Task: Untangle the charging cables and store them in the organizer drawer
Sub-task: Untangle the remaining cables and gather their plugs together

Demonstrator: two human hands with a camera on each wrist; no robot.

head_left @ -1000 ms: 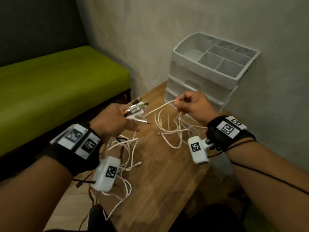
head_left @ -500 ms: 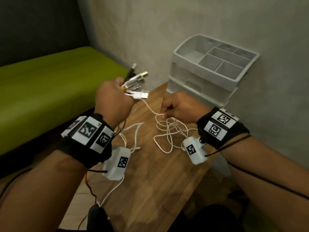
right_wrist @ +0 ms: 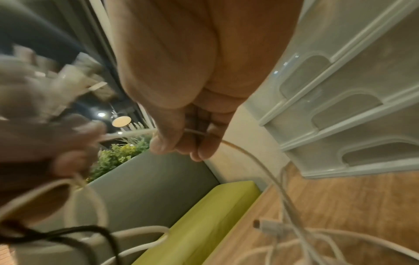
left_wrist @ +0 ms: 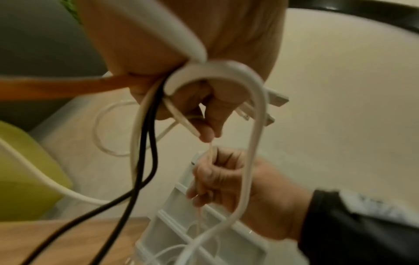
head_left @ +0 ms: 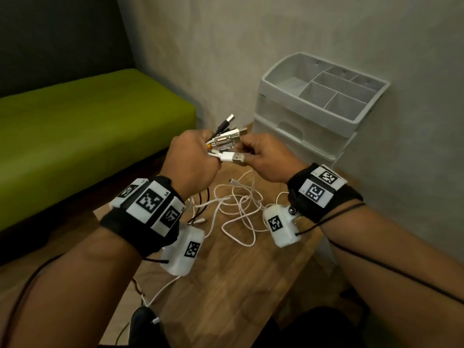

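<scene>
Step in hand: still untangling, nothing stored. Left hand is fisted round a bundle of cable ends, USB plugs fanning out of the fist toward 2 o'clock; black and white leads drop from the underside of the fist. Right hand sits just beside it at 3 o'clock, thumb and fingers pinching one thin white cable that runs from the left fist, per both wrist views. Below the hands, at 6 o'clock, the rest of the white cable loops lie in a loose tangle on the worktop, one small connector free on top. Organizer stands at 2 o'clock from the hands against the wall, top tray compartments look empty, drawers below look closed. My read: one strand is being singled out of the bundle. Next move calls for keeping the left grip firm on the other plugs while the right draws its strand clear of the loops, slowly, since a crossing in the pile could cinch. After that a drawer needs a free hand to open, so something gets put down first.
</scene>
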